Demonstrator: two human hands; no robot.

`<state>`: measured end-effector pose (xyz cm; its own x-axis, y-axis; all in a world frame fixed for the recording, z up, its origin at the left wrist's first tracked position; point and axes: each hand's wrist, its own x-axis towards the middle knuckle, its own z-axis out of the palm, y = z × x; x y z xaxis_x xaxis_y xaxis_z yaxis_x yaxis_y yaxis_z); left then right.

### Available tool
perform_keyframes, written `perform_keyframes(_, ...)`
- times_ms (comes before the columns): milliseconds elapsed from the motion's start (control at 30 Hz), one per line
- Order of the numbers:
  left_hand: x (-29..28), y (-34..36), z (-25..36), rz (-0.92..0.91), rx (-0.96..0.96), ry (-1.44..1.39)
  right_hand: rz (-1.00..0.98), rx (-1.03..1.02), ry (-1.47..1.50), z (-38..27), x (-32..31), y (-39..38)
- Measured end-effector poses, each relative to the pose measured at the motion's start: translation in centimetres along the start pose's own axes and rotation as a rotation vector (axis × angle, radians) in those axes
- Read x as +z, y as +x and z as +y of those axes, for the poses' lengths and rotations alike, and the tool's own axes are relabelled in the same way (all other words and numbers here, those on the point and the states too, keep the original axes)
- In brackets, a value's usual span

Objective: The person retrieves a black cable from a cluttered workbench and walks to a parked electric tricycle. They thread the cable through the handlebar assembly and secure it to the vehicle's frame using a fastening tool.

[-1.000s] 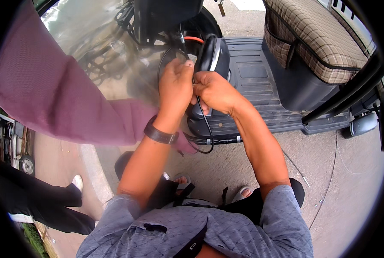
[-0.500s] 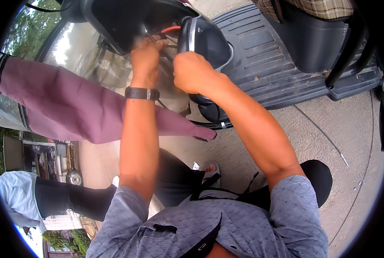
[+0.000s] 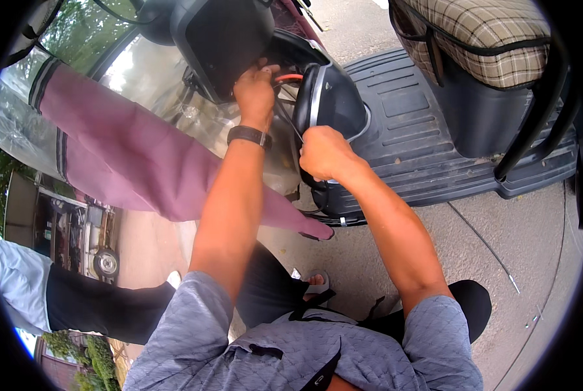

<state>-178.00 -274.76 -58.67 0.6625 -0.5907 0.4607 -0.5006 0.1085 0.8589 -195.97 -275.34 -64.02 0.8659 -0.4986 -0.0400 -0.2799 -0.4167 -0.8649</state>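
Observation:
My left hand, with a dark watch on its wrist, reaches in under the scooter's black front panel. Its fingers are bent together around a black cable, though the panel's shade partly hides the grip. The cable slants down to my right hand, closed in a fist on it beside the black leg-shield cover with a silver trim strip. Just right of my left fingers, an orange-red cable curves out of the opening between the panel and the cover.
A ridged black footboard lies right, below a plaid seat. A mauve fabric cover and clear plastic sheet hang left. A loose cable lies on the ground. Another person's dark-trousered leg is at lower left.
The scooter and both hands sit further right and lower in view. My left hand has shifted up relative to my right; the metal-tipped rod end at its fingers no longer shows.

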Motion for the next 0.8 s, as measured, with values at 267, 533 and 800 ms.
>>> perform_keyframes(267, -1.4, 0.2, 1.7, -0.161, -0.282, -0.207, 0.263, -0.078, -0.137, 0.4, 1.8, 0.1)
perform_keyframes(533, -2.9, -0.4, 3.9, -0.352, -0.333, 0.037, 0.251, -0.071, -0.232, -0.7, 1.7, -0.1)
perform_keyframes(800, -1.6, -0.2, 3.5, -0.206, -0.34, 0.022, -0.045, -0.072, -0.157, 0.2, 1.5, 0.0)
